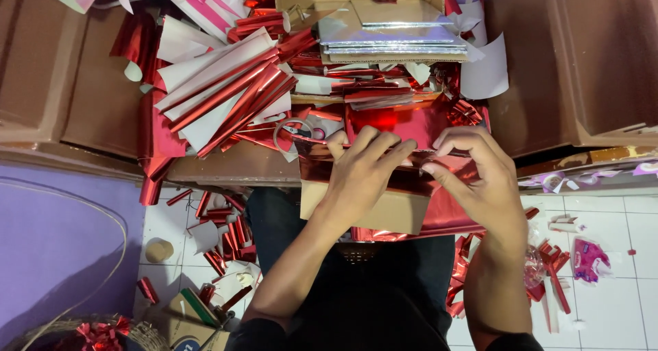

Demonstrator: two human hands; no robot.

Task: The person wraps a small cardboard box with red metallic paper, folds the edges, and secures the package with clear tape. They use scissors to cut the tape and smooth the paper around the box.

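Note:
A sheet of shiny red foil paper [397,121] lies across a brown cardboard piece [394,210] on my lap. My left hand [360,173] rests flat on the foil, fingers spread and pressing it down. My right hand [473,176] pinches the foil's folded edge between thumb and fingers, just right of the left hand. Scissors [296,130] with grey handles lie on the foil scraps just left of my left hand.
Rolled red and white foil strips [226,90] pile up at the back left. A cardboard box [384,22] holds silver sheets. Brown cabinet doors [582,56] flank both sides. Red scraps [226,238] litter the white tiled floor. A tape roll [159,250] lies there too.

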